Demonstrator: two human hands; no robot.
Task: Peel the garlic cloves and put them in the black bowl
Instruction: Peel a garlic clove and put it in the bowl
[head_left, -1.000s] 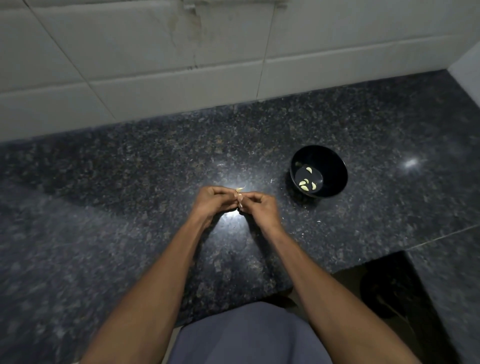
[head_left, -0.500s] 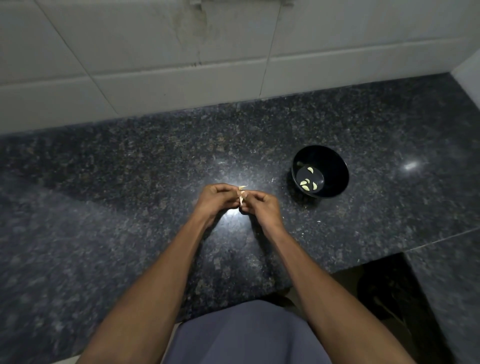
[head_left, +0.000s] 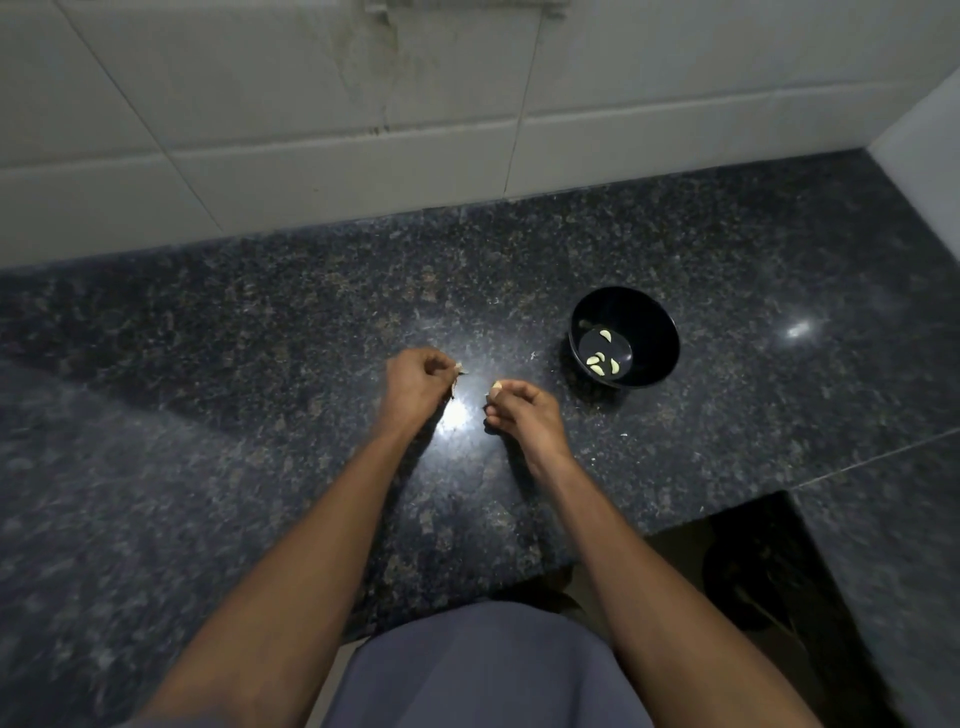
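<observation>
Hands now drawn apart, skin (head_left: 459, 370) pinched by left hand (head_left: 415, 384), garlic clove (head_left: 496, 386) gripped by right hand (head_left: 522, 410), bare counter (head_left: 260, 364) between them, black bowl (head_left: 652, 358) near right.

Two bare forearms, no sleeves reaching the wrists or elbows in view. No watch, bracelet or ring on the left hand (head_left: 418, 384) or the right hand (head_left: 524, 410). Short fingernails, as far as can be made out. Below, at the bottom edge, a grey-blue garment (head_left: 483, 670), plain and smooth, without print, pockets or seams to be seen.
</observation>
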